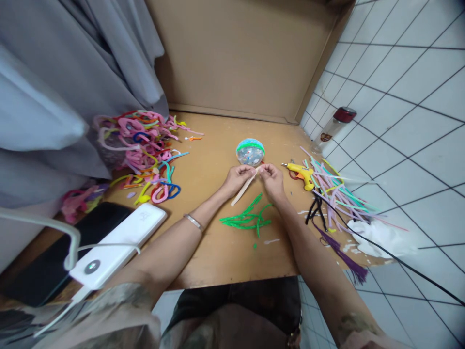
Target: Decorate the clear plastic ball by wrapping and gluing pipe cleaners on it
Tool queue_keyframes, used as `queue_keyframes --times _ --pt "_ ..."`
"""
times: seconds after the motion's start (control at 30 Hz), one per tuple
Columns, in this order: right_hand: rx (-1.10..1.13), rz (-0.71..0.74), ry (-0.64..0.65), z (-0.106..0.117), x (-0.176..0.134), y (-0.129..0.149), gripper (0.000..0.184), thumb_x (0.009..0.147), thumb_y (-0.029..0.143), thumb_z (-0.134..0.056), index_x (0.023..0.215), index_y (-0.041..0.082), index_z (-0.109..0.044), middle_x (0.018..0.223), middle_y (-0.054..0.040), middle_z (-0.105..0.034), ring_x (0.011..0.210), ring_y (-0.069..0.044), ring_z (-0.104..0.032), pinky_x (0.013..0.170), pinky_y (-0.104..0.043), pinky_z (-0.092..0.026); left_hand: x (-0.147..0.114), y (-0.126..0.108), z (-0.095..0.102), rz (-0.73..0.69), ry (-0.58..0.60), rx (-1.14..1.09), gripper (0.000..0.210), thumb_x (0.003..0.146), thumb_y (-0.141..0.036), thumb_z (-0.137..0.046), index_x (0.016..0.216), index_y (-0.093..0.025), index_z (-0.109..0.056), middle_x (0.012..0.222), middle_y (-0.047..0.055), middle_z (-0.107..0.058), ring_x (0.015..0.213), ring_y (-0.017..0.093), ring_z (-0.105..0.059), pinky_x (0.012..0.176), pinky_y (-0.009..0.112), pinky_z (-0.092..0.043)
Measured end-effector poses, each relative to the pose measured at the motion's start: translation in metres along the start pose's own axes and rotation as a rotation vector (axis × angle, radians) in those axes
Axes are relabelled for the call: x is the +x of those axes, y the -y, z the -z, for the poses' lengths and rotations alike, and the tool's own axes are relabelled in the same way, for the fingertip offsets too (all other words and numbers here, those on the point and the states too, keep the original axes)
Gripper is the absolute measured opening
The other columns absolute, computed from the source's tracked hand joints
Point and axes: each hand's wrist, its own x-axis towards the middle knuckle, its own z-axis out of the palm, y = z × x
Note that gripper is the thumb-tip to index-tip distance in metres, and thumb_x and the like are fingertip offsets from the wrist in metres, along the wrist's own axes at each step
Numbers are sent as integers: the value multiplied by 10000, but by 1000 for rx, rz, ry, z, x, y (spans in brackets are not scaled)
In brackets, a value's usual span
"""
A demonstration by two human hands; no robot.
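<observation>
My left hand point(240, 179) and my right hand point(271, 179) meet over the middle of the table, fingertips pinched on a cream-coloured pipe cleaner point(242, 192). One length of it slants down toward me from between the fingers. Just beyond my fingertips sits a round ornament point(250, 151), clear with specks below, light blue on top, with a green band around it. Several short green pipe cleaners point(245, 220) lie loosely crossed on the table in front of my hands. The exact grip of the fingertips is too small to make out.
A tangle of coloured pipe cleaners point(145, 140) heaps at the left, near a white power bank point(119, 245). On the right lie a yellow glue gun point(301, 174) with a black cord, straight pipe cleaners point(337, 194), a purple tassel point(343, 254) and a bottle point(332, 130).
</observation>
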Motion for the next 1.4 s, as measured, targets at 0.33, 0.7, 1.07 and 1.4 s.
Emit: queue_keyframes --times 0.33,0.7,1.07,1.4 --pt "76 -79 32 -1 -1 3 247 725 445 -666 726 210 -591 621 31 -552 600 -120 -479 611 -258 -410 2 2 1 -29 -53 66 267 738 -396 -729 723 -146 -637 590 -38 -552 544 77 -445 557 209 -347" --pt "159 -162 33 -7 -3 5 277 629 450 -734 662 210 -599 561 44 -529 523 -100 -441 547 -255 -370 3 2 -1 -121 -101 91 282 746 -412 -720 723 -143 -638 656 -15 -619 624 100 -524 641 225 -428" --pt "192 -193 -14 -9 -3 5 210 595 387 -713 621 211 -602 541 48 -543 512 -89 -436 534 -243 -355 1 3 -1 -111 -41 68 303 759 -435 -700 725 -139 -644 638 -17 -605 598 97 -513 616 226 -421" --pt "53 -93 -30 -5 -3 2 215 663 373 -716 637 204 -586 579 31 -597 548 -105 -477 574 -252 -396 -1 -1 -1 -82 3 74 322 752 -443 -730 707 -136 -646 620 -11 -614 549 88 -523 568 219 -425"
